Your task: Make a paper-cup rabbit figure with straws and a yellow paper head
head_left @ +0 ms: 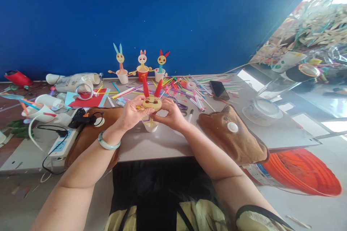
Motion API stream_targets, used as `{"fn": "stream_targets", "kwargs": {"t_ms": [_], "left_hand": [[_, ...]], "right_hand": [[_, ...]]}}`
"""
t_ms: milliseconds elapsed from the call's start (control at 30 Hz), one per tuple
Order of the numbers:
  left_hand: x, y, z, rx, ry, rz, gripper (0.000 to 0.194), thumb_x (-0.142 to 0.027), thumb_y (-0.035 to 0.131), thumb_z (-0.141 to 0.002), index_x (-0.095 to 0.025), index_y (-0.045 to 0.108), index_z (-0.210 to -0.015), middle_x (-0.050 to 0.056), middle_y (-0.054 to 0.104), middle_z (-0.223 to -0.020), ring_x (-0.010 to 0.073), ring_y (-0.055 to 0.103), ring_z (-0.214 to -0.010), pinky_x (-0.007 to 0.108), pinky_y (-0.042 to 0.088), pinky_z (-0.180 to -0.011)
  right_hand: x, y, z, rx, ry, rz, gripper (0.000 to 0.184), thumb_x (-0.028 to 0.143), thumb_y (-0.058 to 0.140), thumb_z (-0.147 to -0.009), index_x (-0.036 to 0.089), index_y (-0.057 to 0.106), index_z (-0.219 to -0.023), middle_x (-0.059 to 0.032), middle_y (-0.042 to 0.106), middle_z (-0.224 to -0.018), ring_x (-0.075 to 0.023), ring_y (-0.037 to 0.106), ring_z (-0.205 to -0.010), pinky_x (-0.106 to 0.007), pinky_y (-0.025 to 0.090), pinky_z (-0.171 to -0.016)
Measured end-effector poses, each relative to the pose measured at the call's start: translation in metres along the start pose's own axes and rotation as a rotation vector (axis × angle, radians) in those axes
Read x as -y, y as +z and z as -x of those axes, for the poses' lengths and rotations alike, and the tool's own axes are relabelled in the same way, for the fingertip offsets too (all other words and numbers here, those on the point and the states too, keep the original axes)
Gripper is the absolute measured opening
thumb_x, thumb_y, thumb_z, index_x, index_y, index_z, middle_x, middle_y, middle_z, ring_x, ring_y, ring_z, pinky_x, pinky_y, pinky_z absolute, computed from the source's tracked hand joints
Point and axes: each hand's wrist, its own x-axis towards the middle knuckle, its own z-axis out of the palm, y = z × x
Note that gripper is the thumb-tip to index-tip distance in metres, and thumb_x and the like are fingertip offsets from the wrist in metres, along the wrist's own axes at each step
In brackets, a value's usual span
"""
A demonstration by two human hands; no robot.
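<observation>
holding a round rabbit face [152,104] w/ two red ears [146,87] betw both hands, over the front part of the table [159,148], just above a white cup [150,126]. l hand [131,111] grips one side of the rim, fingers narrow; r hand [172,114] is bent in at the other side, fingertips close to the lower edge. a yellow stem [151,121] shows betw face & cup; can't tell if it's fixed to the face, as fingers hide the join.

face looks v light & fairly stiff, prob not slippery. ears look thin & bendy, stem likely flimsy, cup light enough to tip if knocked. best hold: rim of the face, both sides, thumbs low, off the ears & drawn eyes.

just beyond the r hand: dark scissors [182,106], partly hidden, & a marker [191,116], both near its knuckles. behind, a messy spread of coloured sticks [173,86] & a phone [219,90]. three rabbit figures in cups [122,76] stand at the blue wall [173,18], well apart from the hands. brown bag [233,142] by the r forearm, another brown pad [87,133] under the l forearm, w/ power strip [63,143] & loose cords beside it: those crowd the l side most.
</observation>
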Motion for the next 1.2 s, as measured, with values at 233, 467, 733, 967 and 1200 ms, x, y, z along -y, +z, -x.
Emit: {"fn": "stream_targets", "kwargs": {"t_ms": [233, 467, 733, 967, 1200], "left_hand": [[0.001, -0.001, 0.001, 0.024, 0.0, -0.019, 0.026, -0.044, 0.079, -0.077, -0.02, 0.077, -0.086, 0.007, 0.073, -0.104, 0.0224, 0.067, -0.099, 0.034, 0.052, -0.09], [-0.008, -0.003, 0.001, 0.02, 0.126, -0.183, 0.045, -0.05, 0.085, -0.068, -0.02, 0.073, -0.099, 0.011, 0.071, -0.114, 0.0284, 0.064, -0.11, 0.044, 0.047, -0.099], [-0.017, -0.001, 0.017, -0.135, 0.357, -0.458, 0.041, -0.058, 0.081, -0.068, -0.032, 0.073, -0.099, 0.005, 0.072, -0.109, 0.0311, 0.06, -0.117, 0.056, 0.023, -0.119], [-0.023, 0.001, 0.025, -0.263, 0.638, -0.639, 0.019, -0.05, 0.07, -0.082, -0.032, 0.07, -0.09, 0.002, 0.073, -0.1, 0.0269, 0.064, -0.108, 0.059, 0.026, -0.118], [-0.034, 0.004, 0.027, -0.372, 0.859, -0.767, 0.01, -0.04, 0.059, -0.091, -0.031, 0.064, -0.091, 0.0, 0.074, -0.099, 0.0215, 0.066, -0.104, 0.058, 0.031, -0.118]], "right_hand": [[-0.002, 0.001, 0.002, 0.019, -0.009, 0.04, 0.016, 0.03, 0.074, -0.08, 0.022, 0.067, -0.068, 0.0006, 0.069, -0.07, -0.0173, 0.059, -0.075, -0.04, 0.042, -0.091], [0.001, -0.004, 0.005, -0.057, -0.099, 0.082, 0.017, 0.039, 0.07, -0.086, 0.025, 0.07, -0.077, -0.0021, 0.073, -0.081, -0.0208, 0.064, -0.082, -0.045, 0.04, -0.098], [0.004, -0.011, 0.014, -0.156, -0.266, 0.316, 0.016, 0.039, 0.057, -0.096, 0.033, 0.072, -0.094, 0.0007, 0.076, -0.09, -0.0221, 0.063, -0.087, -0.055, 0.026, -0.112], [0.009, -0.014, 0.021, -0.264, -0.464, 0.459, 0.014, 0.026, 0.061, -0.095, 0.034, 0.07, -0.102, 0.0042, 0.078, -0.097, -0.0168, 0.067, -0.087, -0.049, 0.032, -0.109], [0.02, -0.017, 0.019, -0.4, -0.627, 0.554, 0.01, 0.022, 0.06, -0.096, 0.026, 0.069, -0.097, 0.0046, 0.079, -0.092, -0.0124, 0.07, -0.085, -0.04, 0.04, -0.102]]}}
